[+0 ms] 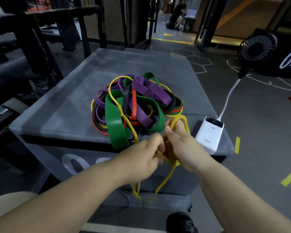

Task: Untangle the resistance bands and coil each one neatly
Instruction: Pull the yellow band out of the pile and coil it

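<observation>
Early stage. Left hand (146,155) and right hand (181,145), lower centre, both pinch the thin yellow band (170,167), its loops dangling below. Green, purple, red and black bands remain one tangled pile (134,105) mid-frame on the grey plyo box (57,105); none coiled yet.

One tangle of resistance bands (134,105) in five colours and one white power bank (210,132) lie on the surface (60,105); one black fan (257,46) stands right of it.
</observation>
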### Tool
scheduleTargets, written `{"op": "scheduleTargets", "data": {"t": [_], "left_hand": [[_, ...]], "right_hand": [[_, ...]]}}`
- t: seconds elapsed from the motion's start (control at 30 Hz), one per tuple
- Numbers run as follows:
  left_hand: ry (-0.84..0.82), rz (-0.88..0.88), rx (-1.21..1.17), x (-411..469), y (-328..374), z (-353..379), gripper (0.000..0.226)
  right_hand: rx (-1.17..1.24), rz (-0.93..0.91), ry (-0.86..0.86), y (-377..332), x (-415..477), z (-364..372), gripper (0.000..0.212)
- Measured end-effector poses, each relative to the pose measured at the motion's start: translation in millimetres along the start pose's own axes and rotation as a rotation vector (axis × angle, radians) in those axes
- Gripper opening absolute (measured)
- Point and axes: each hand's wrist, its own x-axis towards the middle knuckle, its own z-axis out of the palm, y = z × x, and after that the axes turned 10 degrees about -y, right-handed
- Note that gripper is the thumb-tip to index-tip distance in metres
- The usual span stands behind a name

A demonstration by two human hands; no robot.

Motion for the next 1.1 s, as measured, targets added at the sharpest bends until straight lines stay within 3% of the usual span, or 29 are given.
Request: {"op": "scheduleTargets", "data": {"t": [0.2,0.4,0.6,0.77,0.83,0.93,1.1], "left_hand": [[0.204,0.034,-0.036,-0.6,5.7,2.0,0.035],[0.281,-0.105,-0.068,0.3,1.6,-4.5,0.046],[0.189,-0.116,-0.114,-0.8,-8.2,-18.9,0.018],[0.205,-0.142,-0.141,-1.9,-14.8,-30.0,0.011],[0.208,-0.112,-0.264,-0.5,-13.4,-30.8,0.009],[0.167,-0.039,-0.360,1.3,-6.8,-30.1,0.010],[0.279,0.034,-0.203,5.3,-8.1,-24.3,0.015]], "right_hand": [[-0.164,0.083,-0.100,0.5,-3.9,9.7,0.008],[-0.116,0.140,-0.073,-5.2,-2.5,4.5,0.016],[0.009,0.207,-0.115,-10.7,-5.2,-3.4,0.015],[0.148,0.243,-0.160,-14.5,-6.6,-13.8,0.016],[0.156,0.246,-0.218,-15.6,-9.5,-15.4,0.022],[0.151,0.273,-0.353,-17.1,-13.1,-15.5,0.048],[0.340,0.296,-0.469,-16.5,-14.4,-16.0,0.059]]}}
